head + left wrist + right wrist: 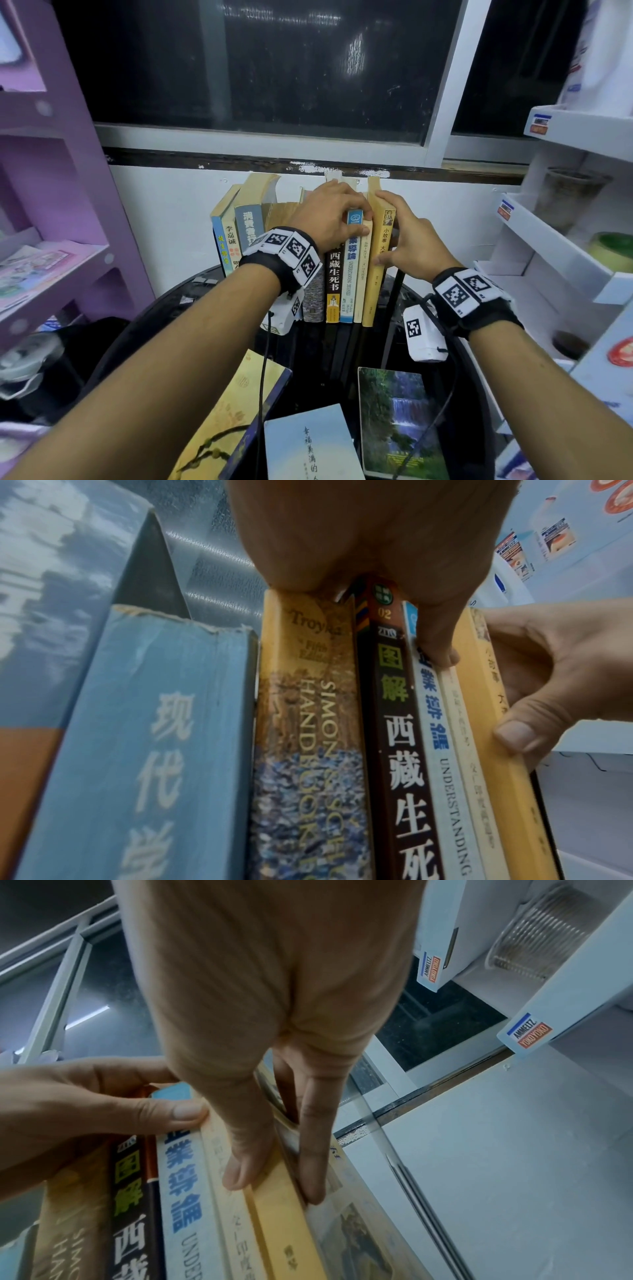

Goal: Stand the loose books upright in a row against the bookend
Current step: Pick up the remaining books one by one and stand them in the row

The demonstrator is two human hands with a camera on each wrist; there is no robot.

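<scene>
Yellow book (378,246): right hand (409,245) pinches its spine.
Blue-white "UNDERSTANDING" book (352,263): left hand (330,219) grips its top.

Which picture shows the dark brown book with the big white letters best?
The left wrist view: the dark brown book fills the middle, its spine letters large and sharp. The head view shows the spine small, its top hidden by the left hand. The right wrist view catches only part.
</scene>
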